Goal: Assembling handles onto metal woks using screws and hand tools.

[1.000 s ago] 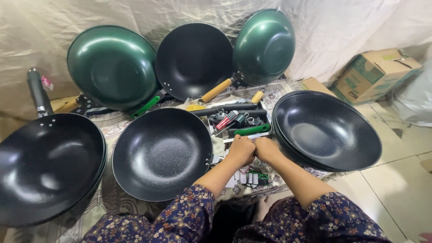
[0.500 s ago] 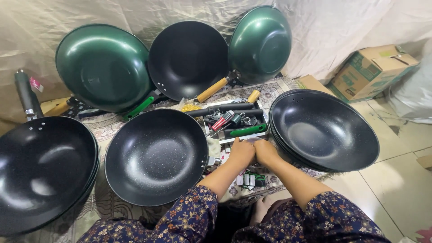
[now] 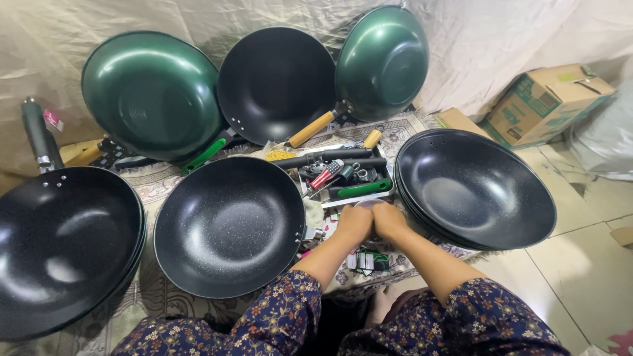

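My left hand (image 3: 354, 223) and my right hand (image 3: 390, 221) are pressed side by side, fingers curled, at the front edge of a tray of pan handles (image 3: 346, 178). A small pale round thing (image 3: 366, 204) peeks out just above the knuckles; I cannot tell if the hands grip it. A black speckled wok (image 3: 229, 226) without a handle lies just left of my left hand. Several stacked black woks (image 3: 476, 190) lie just right of my right hand. Small green and black parts (image 3: 369, 260) lie under my wrists.
A large black wok (image 3: 62, 244) with a dark handle lies at the far left. Two green woks (image 3: 153, 95) (image 3: 382, 62) and a black wok (image 3: 275, 84) lean on the draped back wall. A cardboard box (image 3: 547, 102) stands on the tiled floor at right.
My hands stay together at the same spot by the tray. Only the view has shifted slightly; no pan has moved.
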